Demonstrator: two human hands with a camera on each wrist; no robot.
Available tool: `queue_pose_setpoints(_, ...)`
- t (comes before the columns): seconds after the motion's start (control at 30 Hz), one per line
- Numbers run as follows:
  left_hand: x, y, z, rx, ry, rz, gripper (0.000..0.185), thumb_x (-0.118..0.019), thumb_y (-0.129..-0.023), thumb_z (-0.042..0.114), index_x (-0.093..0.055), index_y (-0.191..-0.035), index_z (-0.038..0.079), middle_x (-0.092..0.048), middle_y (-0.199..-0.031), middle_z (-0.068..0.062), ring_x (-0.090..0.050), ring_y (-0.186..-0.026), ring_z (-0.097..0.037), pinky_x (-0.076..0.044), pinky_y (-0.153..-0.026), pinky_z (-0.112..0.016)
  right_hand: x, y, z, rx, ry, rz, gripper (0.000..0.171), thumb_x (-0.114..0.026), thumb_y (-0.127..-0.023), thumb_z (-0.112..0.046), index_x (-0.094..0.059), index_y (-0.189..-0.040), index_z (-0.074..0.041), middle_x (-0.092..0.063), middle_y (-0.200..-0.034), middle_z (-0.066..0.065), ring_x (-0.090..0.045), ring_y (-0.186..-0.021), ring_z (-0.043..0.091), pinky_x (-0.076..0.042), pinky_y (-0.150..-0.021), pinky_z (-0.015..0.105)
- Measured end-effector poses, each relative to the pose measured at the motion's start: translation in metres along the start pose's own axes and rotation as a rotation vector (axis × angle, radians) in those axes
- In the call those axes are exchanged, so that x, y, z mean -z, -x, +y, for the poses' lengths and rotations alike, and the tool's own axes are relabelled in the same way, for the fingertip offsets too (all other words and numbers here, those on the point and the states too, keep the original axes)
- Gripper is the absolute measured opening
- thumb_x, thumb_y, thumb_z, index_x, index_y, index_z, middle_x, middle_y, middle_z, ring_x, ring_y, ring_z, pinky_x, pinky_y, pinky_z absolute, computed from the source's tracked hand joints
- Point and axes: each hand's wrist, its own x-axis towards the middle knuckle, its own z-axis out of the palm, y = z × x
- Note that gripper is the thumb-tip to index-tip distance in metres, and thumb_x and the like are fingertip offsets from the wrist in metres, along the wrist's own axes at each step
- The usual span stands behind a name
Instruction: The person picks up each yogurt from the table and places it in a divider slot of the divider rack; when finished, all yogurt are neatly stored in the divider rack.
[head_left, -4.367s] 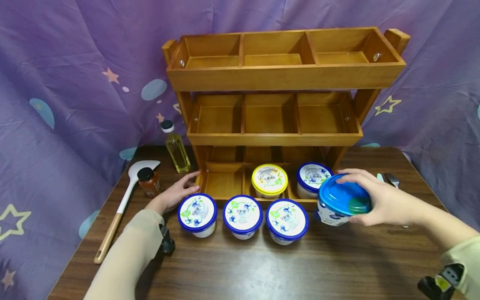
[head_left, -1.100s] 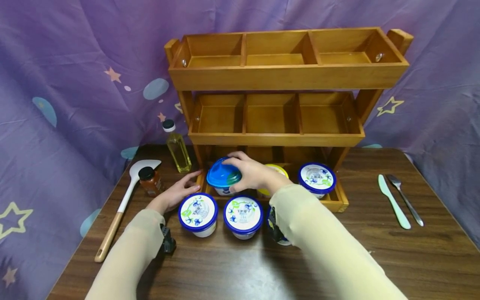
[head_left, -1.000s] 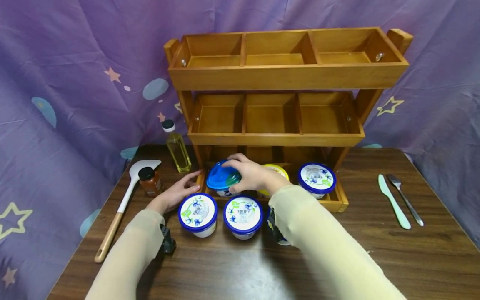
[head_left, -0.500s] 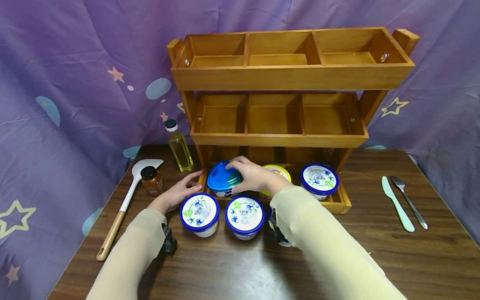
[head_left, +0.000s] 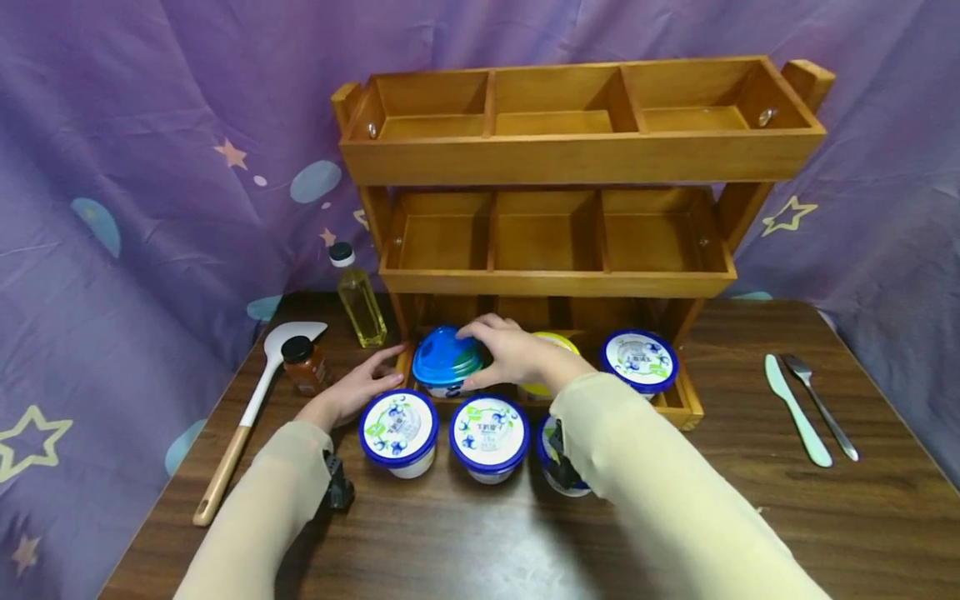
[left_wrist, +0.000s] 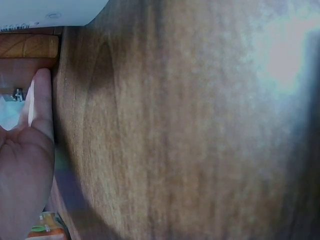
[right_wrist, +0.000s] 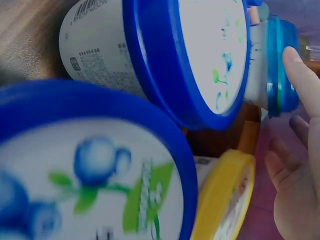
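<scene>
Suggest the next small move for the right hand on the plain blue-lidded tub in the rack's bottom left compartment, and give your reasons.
Probably lift the fingers off and draw back. The right hand lies over the plain blue-lidded tub, which looks seated in the bottom left compartment of the wooden three-tier rack, beside the yellow-lidded tub. The left hand rests by the rack's corner.

Right hand (head_left: 517, 354) on the blue-lidded tub (head_left: 446, 360) in the wooden rack's (head_left: 577, 158) bottom-left compartment, left hand (head_left: 360, 385) beside it.

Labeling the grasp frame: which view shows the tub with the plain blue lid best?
Head view: the blue-lid tub sits in the rack's bottom-left compartment, the right hand on its lid, whole context visible. Right wrist shows only its side and lid edge behind nearer tubs. Left wrist doesn't show it.
</scene>
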Motion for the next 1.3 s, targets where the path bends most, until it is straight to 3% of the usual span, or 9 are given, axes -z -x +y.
queue_pose_setpoints(0.17, 0.001, -0.001, -0.001, 0.000, -0.014, 0.000, 0.066, -0.054, -0.095, 0.036, -0.022, -0.150, 0.018, -0.035, -0.140, -0.025, -0.033, -0.128, -0.038, -0.027, -0.103, -0.053, 0.010, 0.014, 0.003, -0.001, -0.035, 0.017, 0.069, -0.070, -0.083, -0.041, -0.039, -0.141, -0.022, -0.029, -0.147, 0.009, -0.023, -0.135, 0.034, -0.027, -0.104, 0.053)
queue_pose_setpoints(0.4, 0.000, 0.002, 0.001, 0.006, -0.005, -0.008, 0.065, -0.053, -0.095, 0.036, -0.022, -0.150, 0.018, -0.034, -0.139, -0.025, -0.033, -0.127, -0.038, -0.026, -0.103, -0.054, 0.018, 0.040, 0.009, 0.126, 0.056, 0.041, 0.064, -0.065, -0.086, -0.044, -0.043, -0.140, -0.016, -0.039, -0.142, 0.008, -0.032, -0.130, 0.032, -0.030, -0.104, 0.048)
queue_pose_setpoints(0.63, -0.001, 0.003, 0.003, 0.037, 0.021, 0.001, 0.065, -0.055, -0.094, 0.037, -0.023, -0.150, 0.022, -0.034, -0.140, -0.023, -0.033, -0.127, -0.037, -0.027, -0.103, -0.053, 0.023, 0.070, 0.019, 0.146, 0.013, 0.071, 0.065, -0.069, -0.083, -0.044, -0.046, -0.138, -0.016, -0.043, -0.139, 0.007, -0.035, -0.127, 0.031, -0.034, -0.100, 0.050)
queue_pose_setpoints(0.83, -0.002, 0.002, 0.002, -0.033, 0.021, -0.005, 0.064, -0.053, -0.096, 0.030, -0.022, -0.150, 0.015, -0.035, -0.139, -0.025, -0.034, -0.127, -0.038, -0.029, -0.101, -0.052, 0.027, 0.092, 0.031, 0.157, -0.004, 0.110, 0.065, -0.071, -0.082, -0.042, -0.048, -0.136, -0.015, -0.046, -0.136, 0.007, -0.039, -0.123, 0.030, -0.036, -0.097, 0.051)
queue_pose_setpoints(1.2, -0.001, 0.002, 0.001, -0.037, 0.004, -0.016, 0.064, -0.053, -0.097, 0.029, -0.021, -0.150, 0.012, -0.032, -0.142, -0.025, -0.032, -0.128, -0.039, -0.027, -0.102, -0.053, 0.012, 0.136, 0.053, 0.154, 0.018, 0.087, 0.066, -0.071, -0.080, -0.046, -0.051, -0.134, -0.013, -0.048, -0.134, 0.008, -0.044, -0.122, 0.029, -0.036, -0.097, 0.050)
queue_pose_setpoints(1.3, -0.002, 0.008, 0.012, -0.027, 0.018, -0.024, 0.063, -0.052, -0.097, 0.025, -0.020, -0.150, 0.010, -0.031, -0.141, -0.028, -0.031, -0.128, -0.041, -0.027, -0.102, -0.055, 0.008, 0.143, 0.057, 0.159, 0.004, 0.088, 0.065, -0.071, -0.079, -0.047, -0.052, -0.132, -0.012, -0.049, -0.133, 0.008, -0.045, -0.121, 0.029, -0.038, -0.095, 0.049)
